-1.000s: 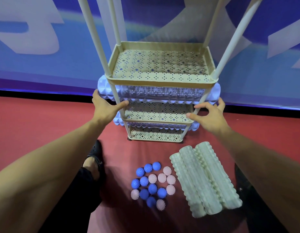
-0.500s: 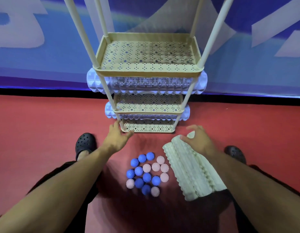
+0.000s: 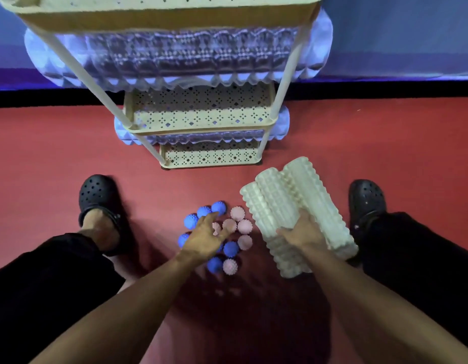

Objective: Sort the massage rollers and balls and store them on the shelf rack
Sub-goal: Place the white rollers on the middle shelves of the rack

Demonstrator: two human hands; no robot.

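A red carpeted floor (image 3: 43, 153) is seen, bounded at the back by a black strip (image 3: 385, 90) and a blue wall panel (image 3: 398, 35). A beige perforated shelf rack (image 3: 201, 114) stands on it, with pale blue rollers (image 3: 175, 56) already lying on two tiers. In front, blue and pink spiky balls (image 3: 236, 227) are clustered on the floor. The left hand (image 3: 205, 237) is spread loosely over them; whether any ball is held cannot be told. The right hand (image 3: 302, 235) is laid on the white ridged rollers (image 3: 280, 206) beside the balls, fingers curled around one. Black clogs (image 3: 98, 198) flank the items.
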